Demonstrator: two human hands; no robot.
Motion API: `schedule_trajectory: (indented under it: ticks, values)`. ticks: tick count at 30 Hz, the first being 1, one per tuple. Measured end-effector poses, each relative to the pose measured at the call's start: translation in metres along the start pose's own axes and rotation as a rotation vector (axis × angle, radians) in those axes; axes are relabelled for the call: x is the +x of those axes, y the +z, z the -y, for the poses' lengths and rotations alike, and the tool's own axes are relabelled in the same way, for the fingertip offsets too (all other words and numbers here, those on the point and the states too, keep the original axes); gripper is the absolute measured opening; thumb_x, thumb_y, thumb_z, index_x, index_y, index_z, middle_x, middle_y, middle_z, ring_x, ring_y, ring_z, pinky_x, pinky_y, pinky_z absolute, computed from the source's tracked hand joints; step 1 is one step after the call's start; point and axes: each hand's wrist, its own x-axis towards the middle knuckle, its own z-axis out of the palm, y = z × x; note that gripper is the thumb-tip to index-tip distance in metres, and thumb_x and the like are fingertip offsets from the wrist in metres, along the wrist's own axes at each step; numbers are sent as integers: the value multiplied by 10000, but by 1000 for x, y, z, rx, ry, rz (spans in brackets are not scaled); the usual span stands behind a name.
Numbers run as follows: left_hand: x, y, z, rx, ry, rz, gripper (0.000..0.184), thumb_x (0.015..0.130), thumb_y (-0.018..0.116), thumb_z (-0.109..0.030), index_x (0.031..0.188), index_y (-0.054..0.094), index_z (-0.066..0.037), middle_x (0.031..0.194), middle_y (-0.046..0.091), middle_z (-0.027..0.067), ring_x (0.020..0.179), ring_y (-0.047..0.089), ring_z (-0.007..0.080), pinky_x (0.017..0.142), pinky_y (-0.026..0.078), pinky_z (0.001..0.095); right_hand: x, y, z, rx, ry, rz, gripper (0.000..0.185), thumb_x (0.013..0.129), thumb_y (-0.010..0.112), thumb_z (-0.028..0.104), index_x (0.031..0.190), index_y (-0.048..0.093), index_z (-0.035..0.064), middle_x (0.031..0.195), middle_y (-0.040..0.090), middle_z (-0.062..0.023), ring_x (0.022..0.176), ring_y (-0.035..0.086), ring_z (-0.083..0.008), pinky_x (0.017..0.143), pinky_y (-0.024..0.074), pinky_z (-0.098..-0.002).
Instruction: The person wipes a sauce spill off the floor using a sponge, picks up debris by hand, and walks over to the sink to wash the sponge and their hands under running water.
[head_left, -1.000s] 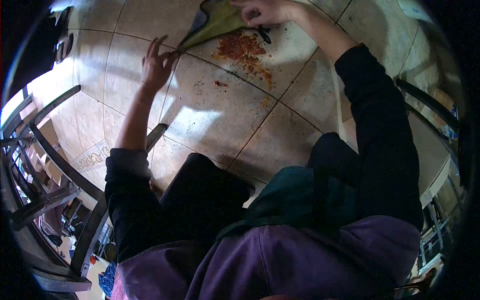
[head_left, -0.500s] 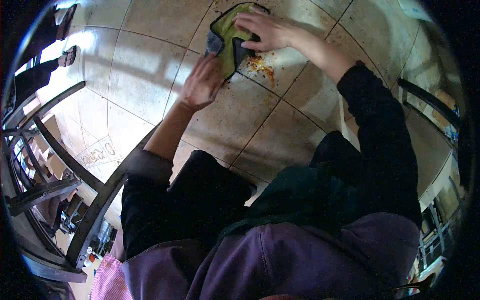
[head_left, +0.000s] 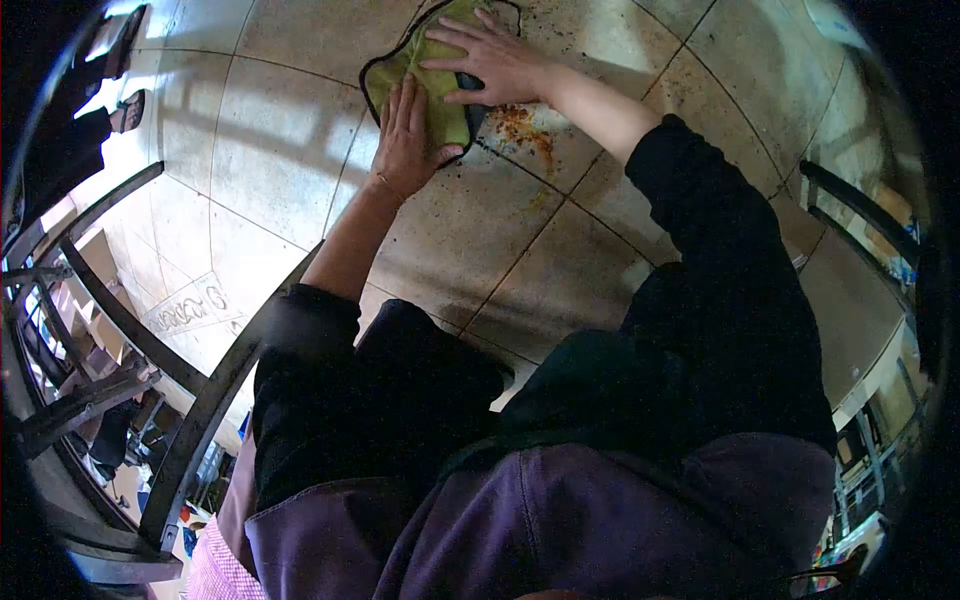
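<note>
A green cloth (head_left: 452,122) with a dark edge lies spread on the tiled floor (head_left: 470,225) at the top of the view. My left hand (head_left: 405,140) rests on its near left part, fingers stretched out and pointing away from me. On the right part of the cloth lies my right hand (head_left: 495,65), its fingers spread flat. A grey-black patch of the cloth shows beneath the right palm. Just right of the cloth, an orange-brown spill (head_left: 525,135) with crumbs marks the tiles.
A dark metal chair-like frame (head_left: 140,320) stands on the left, and another dark frame (head_left: 860,210) on the right. At the upper left are a person's sandalled feet (head_left: 128,110). Dark specks (head_left: 600,30) dot the far tiles.
The cloth's left side has unfolded and now reaches further left. My left hand has moved from its lower edge onto it, and my right hand has shifted slightly left.
</note>
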Motion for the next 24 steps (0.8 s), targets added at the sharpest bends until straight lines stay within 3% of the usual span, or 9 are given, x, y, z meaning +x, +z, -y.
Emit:
schedule_trajectory:
  ticks: [6, 9, 13, 16, 18, 20, 24]
  values:
    - [-12, 14, -14, -50, -86, 60, 886, 731, 624, -430, 1366, 139, -47, 1423, 117, 164, 1309, 59, 388, 1022, 108, 553, -12, 7, -4, -77, -52, 90, 437, 864, 381, 468, 1280, 377, 331, 1409, 222, -23, 1316, 148, -250, 1056, 75, -525]
    - [-15, 15, -27, -39, -98, 105, 839, 725, 643, -330, 1358, 170, -46, 1427, 113, 149, 1293, 114, 408, 1006, 154, 567, -23, -6, 3, -116, -39, 208, 421, 902, 325, 408, 1304, 352, 285, 1422, 189, 6, 1322, 124, -220, 1073, 101, -478]
    - [-19, 16, -39, -98, -53, 156, 770, 748, 625, -258, 1356, 188, -78, 1427, 139, 116, 1298, 122, 384, 1019, 145, 552, -47, -4, 4, -4, -39, 155, 410, 891, 379, 365, 1292, 368, 284, 1405, 232, -18, 1314, 155, -238, 1071, 101, -480]
    - [-24, 22, -47, -97, -10, 178, 673, 780, 579, -189, 1347, 226, -104, 1423, 166, 84, 1300, 139, 358, 1024, 152, 539, -70, -5, 8, -10, -44, 197, 397, 896, 382, 344, 1280, 390, 244, 1401, 239, -19, 1307, 177, -241, 1071, 162, -440]
    - [-26, 26, -50, -99, 36, 170, 633, 790, 559, -153, 1339, 248, -108, 1418, 187, 81, 1299, 151, 351, 1025, 159, 534, -83, -4, 15, 89, -13, 155, 407, 869, 466, 297, 1257, 427, 183, 1381, 277, -50, 1290, 219, -260, 1044, 242, -416]
    - [-27, 29, -53, -109, 70, 227, 580, 780, 505, -39, 1317, 294, -103, 1402, 231, 84, 1295, 176, 338, 1028, 171, 524, -94, -4, 23, 85, 19, 169, 391, 866, 471, 286, 1237, 442, 164, 1374, 286, -58, 1285, 229, -265, 1038, 257, -414]
    - [-34, 36, -58, -135, 110, 202, 565, 751, 455, 35, 1289, 337, -93, 1394, 249, 98, 1295, 183, 337, 1030, 178, 514, -109, -14, 47, 133, 92, 119, 350, 838, 509, 186, 1176, 470, 107, 1319, 357, -98, 1247, 303, -282, 1013, 307, -382]
